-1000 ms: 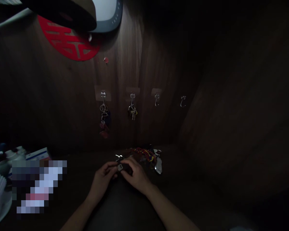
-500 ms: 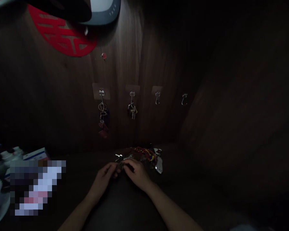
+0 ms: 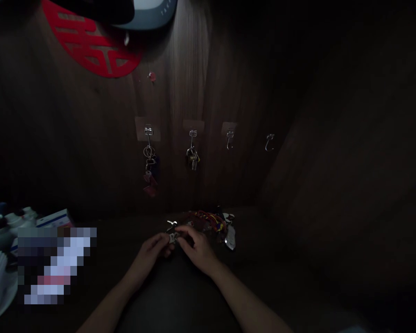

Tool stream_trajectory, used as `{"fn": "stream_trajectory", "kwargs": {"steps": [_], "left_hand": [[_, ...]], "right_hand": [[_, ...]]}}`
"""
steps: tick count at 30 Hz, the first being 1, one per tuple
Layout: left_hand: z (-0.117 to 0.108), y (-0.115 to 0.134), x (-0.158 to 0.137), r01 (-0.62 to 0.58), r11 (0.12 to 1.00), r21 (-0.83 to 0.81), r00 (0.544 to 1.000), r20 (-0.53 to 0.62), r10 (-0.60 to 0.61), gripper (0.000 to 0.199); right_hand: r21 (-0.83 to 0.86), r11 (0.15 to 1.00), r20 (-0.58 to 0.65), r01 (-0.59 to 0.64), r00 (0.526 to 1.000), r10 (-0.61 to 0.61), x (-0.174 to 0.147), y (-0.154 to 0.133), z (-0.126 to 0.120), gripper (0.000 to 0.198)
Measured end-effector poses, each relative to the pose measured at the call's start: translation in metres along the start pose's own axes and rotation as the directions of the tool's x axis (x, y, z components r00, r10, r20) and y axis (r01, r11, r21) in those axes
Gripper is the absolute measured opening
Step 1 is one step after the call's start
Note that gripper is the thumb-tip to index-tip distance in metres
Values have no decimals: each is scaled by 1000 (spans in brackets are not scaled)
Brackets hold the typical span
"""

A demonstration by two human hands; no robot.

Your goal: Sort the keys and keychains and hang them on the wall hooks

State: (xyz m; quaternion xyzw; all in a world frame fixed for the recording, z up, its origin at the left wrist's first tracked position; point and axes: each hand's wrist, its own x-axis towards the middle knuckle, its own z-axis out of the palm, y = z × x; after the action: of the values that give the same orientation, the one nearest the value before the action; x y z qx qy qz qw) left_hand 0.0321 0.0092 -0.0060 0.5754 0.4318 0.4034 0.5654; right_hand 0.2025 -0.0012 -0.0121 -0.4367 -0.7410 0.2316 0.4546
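Observation:
A small bunch of metal keys is between my two hands, low over the dark surface. My left hand pinches it from the left with thumb and fingers. From the right, my right hand has its curled index finger and thumb around the bunch's edge; their exact contact is too dark to make out. A bright key shows just beyond my fingertips. Behind my right hand lies a pile of red and yellow cords with a pale grey, rounded fob at its right end.
Four wall hooks are reduced here to several: the left hook bears a keychain, another bears a key ring. A bare hook hangs farther right. Bottles and a box stand left. A cap hangs above.
The keys between my hands show more plainly now, and my right index finger has lifted a little away from the thumb. The view has shifted slightly.

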Motion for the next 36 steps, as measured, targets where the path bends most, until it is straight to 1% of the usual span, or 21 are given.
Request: {"fn": "stream_trajectory", "kwargs": {"steps": [3,5,8,10,13,17,20,23,25,27,29,31,34,36], "left_hand": [[-1,-4,1,22,998,-57,1000,-5,-22,29],[-1,-4,1,41,996,-75,999,-21,-43,30],[0,-3,0,52,994,-93,998,-42,-56,29],[0,-3,0,50,993,-108,998,-29,-53,28],[0,-3,0,49,994,-100,999,0,-49,30],[-2,-5,1,45,997,-67,999,-7,-45,34],[-3,-7,3,26,998,-53,1000,-1,-27,34],[-3,-7,4,11,1000,-30,1000,-7,-11,34],[-2,-6,4,-3,1000,5,1000,-18,3,33],[0,-4,3,-18,999,49,1000,-25,19,33],[1,-2,2,-28,997,75,999,-33,30,32],[2,-2,1,-29,998,54,998,-45,31,30],[1,-3,1,-14,1000,-3,998,-63,14,30],[0,-4,1,-9,1000,-13,998,-64,8,30]], "right_hand": [[-13,1000,-20,-9,1000,9,1,1,1,15],[-13,1000,-40,17,999,-17,2,2,3,10],[0,998,-102,66,993,-65,3,2,4,14],[-7,996,-132,84,988,-84,4,2,4,14],[-33,994,-106,103,989,-106,4,1,3,11],[-40,991,-42,125,991,-127,2,-1,1,15],[-42,992,-53,119,991,-121,2,-3,1,11],[-43,992,-82,118,989,-121,1,-5,-1,21],[-57,987,-76,152,985,-156,1,-6,-1,26],[-92,976,-60,195,978,-201,0,-7,-1,24],[-133,968,-61,215,973,-224,0,-6,0,17],[-160,963,-77,215,970,-230,1,-4,1,11],[-173,961,-101,214,967,-234,2,-3,0,15],[-175,961,-103,214,967,-234,2,-3,-1,15]]}}
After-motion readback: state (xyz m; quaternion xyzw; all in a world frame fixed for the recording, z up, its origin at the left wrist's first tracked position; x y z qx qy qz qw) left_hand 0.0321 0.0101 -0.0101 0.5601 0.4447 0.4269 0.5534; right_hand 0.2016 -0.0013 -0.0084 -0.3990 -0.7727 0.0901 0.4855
